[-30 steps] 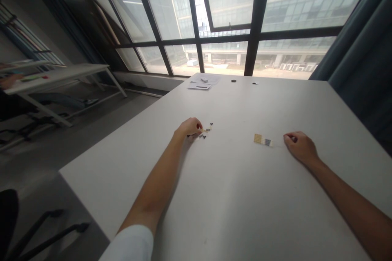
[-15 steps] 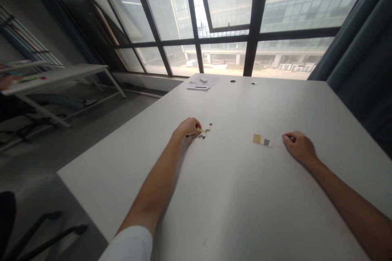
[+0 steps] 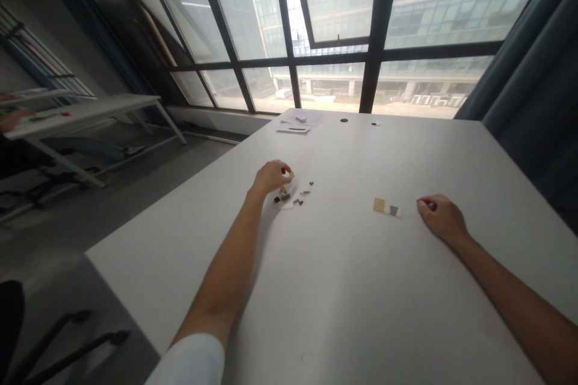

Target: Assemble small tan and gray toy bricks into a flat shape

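Observation:
My left hand [image 3: 272, 176] is closed in a pinch on a small tan piece [image 3: 292, 175], raised just above the white table [image 3: 343, 283]. Under and beside it lie loose bits: a black piece [image 3: 277, 200], a dark grey piece [image 3: 286, 197], a tan piece [image 3: 283, 190] and several small grey and tan pieces [image 3: 306, 192]. My right hand [image 3: 442, 216] rests on the table with curled fingers, and nothing shows in them. Left of its fingertips, apart from them, lies a flat block of tan, white and grey rows [image 3: 379, 204].
Papers [image 3: 293, 128] with a small white object on top lie at the table's far left corner. Toward the back edge are a round dark hole [image 3: 344, 120] and a small dark item [image 3: 374, 124]. Another person's hand [image 3: 15, 119] is over a second table at left.
My left hand has lifted up and away from the loose pieces with a tan piece in its fingertips, uncovering the black, grey and tan pieces beneath. My right hand has stayed put.

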`<state>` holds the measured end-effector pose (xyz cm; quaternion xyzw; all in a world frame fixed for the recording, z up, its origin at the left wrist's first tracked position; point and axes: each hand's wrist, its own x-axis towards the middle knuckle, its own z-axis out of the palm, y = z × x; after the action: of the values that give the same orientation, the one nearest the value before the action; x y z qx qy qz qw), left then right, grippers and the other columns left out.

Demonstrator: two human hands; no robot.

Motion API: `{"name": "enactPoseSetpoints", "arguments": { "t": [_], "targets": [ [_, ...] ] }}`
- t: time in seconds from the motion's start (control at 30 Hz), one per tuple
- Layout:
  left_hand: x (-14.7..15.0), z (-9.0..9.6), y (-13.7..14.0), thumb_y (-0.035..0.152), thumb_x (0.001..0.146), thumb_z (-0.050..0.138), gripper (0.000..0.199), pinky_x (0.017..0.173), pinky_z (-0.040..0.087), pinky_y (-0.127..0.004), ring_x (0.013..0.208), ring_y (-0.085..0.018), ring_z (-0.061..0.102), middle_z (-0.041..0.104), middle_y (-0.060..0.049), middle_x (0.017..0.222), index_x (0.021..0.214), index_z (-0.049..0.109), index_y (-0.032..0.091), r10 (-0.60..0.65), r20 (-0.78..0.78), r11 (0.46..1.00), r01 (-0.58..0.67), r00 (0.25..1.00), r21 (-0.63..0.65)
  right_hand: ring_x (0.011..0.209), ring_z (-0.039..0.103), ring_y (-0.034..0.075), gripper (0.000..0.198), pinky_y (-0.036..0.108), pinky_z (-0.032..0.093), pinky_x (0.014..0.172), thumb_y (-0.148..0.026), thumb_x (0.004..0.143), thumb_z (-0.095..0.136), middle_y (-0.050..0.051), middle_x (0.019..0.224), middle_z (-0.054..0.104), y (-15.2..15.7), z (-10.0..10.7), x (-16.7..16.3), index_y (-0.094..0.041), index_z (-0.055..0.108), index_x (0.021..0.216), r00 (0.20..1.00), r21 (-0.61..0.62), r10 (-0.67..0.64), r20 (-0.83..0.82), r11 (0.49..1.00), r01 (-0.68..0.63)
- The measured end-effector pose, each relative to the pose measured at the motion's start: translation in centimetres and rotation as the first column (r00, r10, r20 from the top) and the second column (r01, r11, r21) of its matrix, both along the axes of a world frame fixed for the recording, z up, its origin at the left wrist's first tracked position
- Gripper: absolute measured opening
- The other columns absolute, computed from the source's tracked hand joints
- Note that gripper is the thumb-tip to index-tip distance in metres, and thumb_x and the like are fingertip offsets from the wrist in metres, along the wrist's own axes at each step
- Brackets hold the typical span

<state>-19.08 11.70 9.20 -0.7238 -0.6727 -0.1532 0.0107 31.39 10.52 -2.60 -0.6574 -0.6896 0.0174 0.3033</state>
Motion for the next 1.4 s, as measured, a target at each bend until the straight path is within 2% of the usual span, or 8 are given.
{"name": "enactPoseSetpoints", "arguments": {
  "t": [0.63, 0.87, 1.03, 1.13, 1.27, 1.4],
  "targets": [
    [0.6, 0.6, -0.4, 0.033, 0.073, 0.067, 0.025, 0.066, 0.044, -0.024, 0.075, -0.015, 0.059, 0.069, -0.002, 0.088, 0.092, 0.077, 0.021, -0.026, 0.02, 0.999, 0.026, 0.999, 0.024, 0.077, 0.062, 0.022, 0.031, 0.033, 0.046, 0.07, -0.039, 0.086, 0.051, 0.008, 0.093, 0.07, 0.1, -0.1, 0.1, -0.019, 0.075, 0.087, 1.0, -0.006, -0.001, -0.012, 1.0, 0.001],
    [1.9, 1.8, -1.1, 0.033, 0.073, 0.068, 0.025, 0.068, 0.044, -0.025, 0.074, -0.015, 0.057, 0.068, -0.002, 0.088, 0.093, 0.077, 0.02, -0.094, 0.081, 0.995, 0.092, 0.992, 0.033, 0.077, 0.062, 0.022, 0.031, 0.032, 0.046, 0.07, -0.039, 0.086, 0.051, 0.008, 0.092, 0.071, 0.0, 0.0, 0.0, -0.019, 0.075, 0.087, 1.0, 0.011, 0.004, -0.011, 1.0, -0.004],
    [4.6, 2.9, -2.2, 0.033, 0.075, 0.067, 0.023, 0.066, 0.042, -0.025, 0.071, -0.014, 0.055, 0.066, -0.003, 0.087, 0.091, 0.075, 0.019, -0.202, 0.148, 0.978, 0.191, 0.968, 0.085, 0.077, 0.062, 0.022, 0.03, 0.033, 0.046, 0.07, -0.038, 0.086, 0.052, 0.008, 0.092, 0.07, 0.0, 0.0, 0.0, -0.02, 0.075, 0.087, 1.0, -0.004, -0.005, -0.012, 1.0, 0.005],
    [6.9, 2.7, -2.8, 0.031, 0.075, 0.067, 0.02, 0.067, 0.042, -0.026, 0.07, -0.014, 0.054, 0.063, -0.003, 0.087, 0.09, 0.072, 0.019, -0.25, 0.158, 0.964, 0.23, 0.955, 0.135, 0.079, 0.062, 0.022, 0.029, 0.033, 0.046, 0.072, -0.038, 0.086, 0.052, 0.008, 0.093, 0.07, 0.0, 0.0, 0.0, -0.02, 0.075, 0.088, 1.0, -0.011, -0.004, -0.014, 1.0, 0.004],
    [10.5, 1.0, -3.3, 0.026, 0.074, 0.067, 0.017, 0.07, 0.044, -0.027, 0.072, -0.015, 0.055, 0.062, -0.003, 0.085, 0.09, 0.069, 0.019, -0.343, 0.194, 0.938, 0.322, 0.919, 0.129, 0.08, 0.063, 0.023, 0.03, 0.033, 0.046, 0.072, -0.038, 0.087, 0.051, 0.008, 0.095, 0.071, 0.1, 0.1, -0.1, -0.019, 0.075, 0.088, 1.0, -0.017, -0.007, -0.013, 1.0, 0.007],
    [14.6, -1.7, -4.4, 0.024, 0.074, 0.066, 0.02, 0.069, 0.045, -0.028, 0.071, -0.015, 0.056, 0.063, -0.003, 0.08, 0.094, 0.068, 0.02, -0.395, 0.257, 0.919, 0.383, 0.882, 0.097, 0.079, 0.063, 0.022, 0.03, 0.032, 0.046, 0.071, -0.038, 0.087, 0.051, 0.009, 0.094, 0.071, 0.1, 0.1, -0.2, -0.019, 0.075, 0.087, 1.0, 0.0, -0.002, -0.014, 1.0, 0.002]
  ]
}}
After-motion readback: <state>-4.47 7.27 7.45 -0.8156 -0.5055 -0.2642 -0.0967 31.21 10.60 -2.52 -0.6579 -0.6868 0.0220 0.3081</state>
